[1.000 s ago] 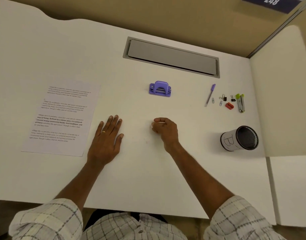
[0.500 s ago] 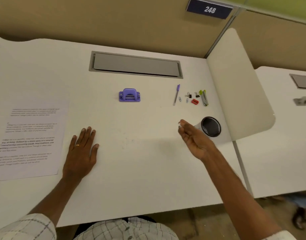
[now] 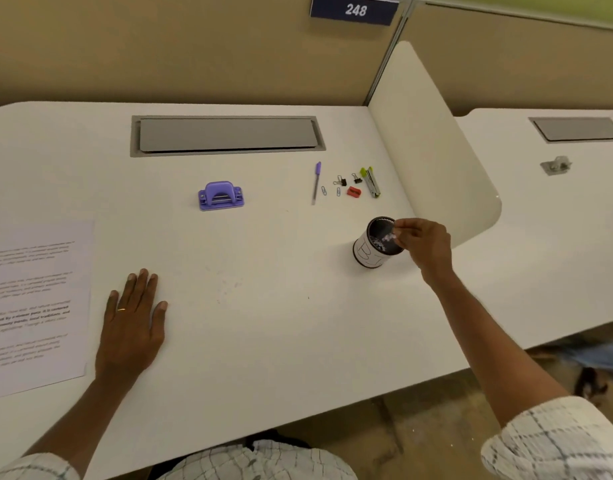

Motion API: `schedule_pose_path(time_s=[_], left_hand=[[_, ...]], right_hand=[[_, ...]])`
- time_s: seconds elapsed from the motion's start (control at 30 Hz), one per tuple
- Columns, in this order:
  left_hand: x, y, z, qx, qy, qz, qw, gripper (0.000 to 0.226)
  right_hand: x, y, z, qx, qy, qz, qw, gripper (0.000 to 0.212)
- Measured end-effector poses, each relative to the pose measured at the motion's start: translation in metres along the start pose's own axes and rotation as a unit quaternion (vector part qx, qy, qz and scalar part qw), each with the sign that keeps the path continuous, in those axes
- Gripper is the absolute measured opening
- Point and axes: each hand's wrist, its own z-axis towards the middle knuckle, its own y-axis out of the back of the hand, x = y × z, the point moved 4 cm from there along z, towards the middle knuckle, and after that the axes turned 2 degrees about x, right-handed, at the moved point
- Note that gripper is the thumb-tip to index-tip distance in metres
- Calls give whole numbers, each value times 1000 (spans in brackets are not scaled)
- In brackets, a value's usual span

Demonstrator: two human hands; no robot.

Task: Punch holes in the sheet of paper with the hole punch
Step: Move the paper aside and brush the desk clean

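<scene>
A purple plastic hole punch [image 3: 221,196] sits alone on a white desk [image 3: 263,341] while a person reaches into a small cup.

The hole punch rests upright near the middle of the desk, touched by neither hand. The white printed sheet of paper [image 3: 35,306] lies flat at the desk's left edge, well apart from the punch. The left hand [image 3: 133,323] lies palm down just right of the sheet, fingers straight and close together. The right hand [image 3: 424,242] hovers over a black mesh cup with a white label [image 3: 376,245], fingertips pinched together above its mouth; small pale scraps show there. Beyond the cup lie a purple pen [image 3: 316,181], paper clips [image 3: 324,191], black binder clips [image 3: 340,181], a red sharpener [image 3: 353,191] and a green-tipped stapler [image 3: 371,181].
</scene>
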Motion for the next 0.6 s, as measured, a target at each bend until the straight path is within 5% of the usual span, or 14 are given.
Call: schedule_pose_path(time_s=[0.2,0.6], left_hand=[[0,0,1,1,0,-2,1000,63],[-4,5,-1,3,1,-11,1000,63]], right_hand=[[8,-9,1,-29,87,-156,983,18],[3,-18,1,0,127,-190,973,27]])
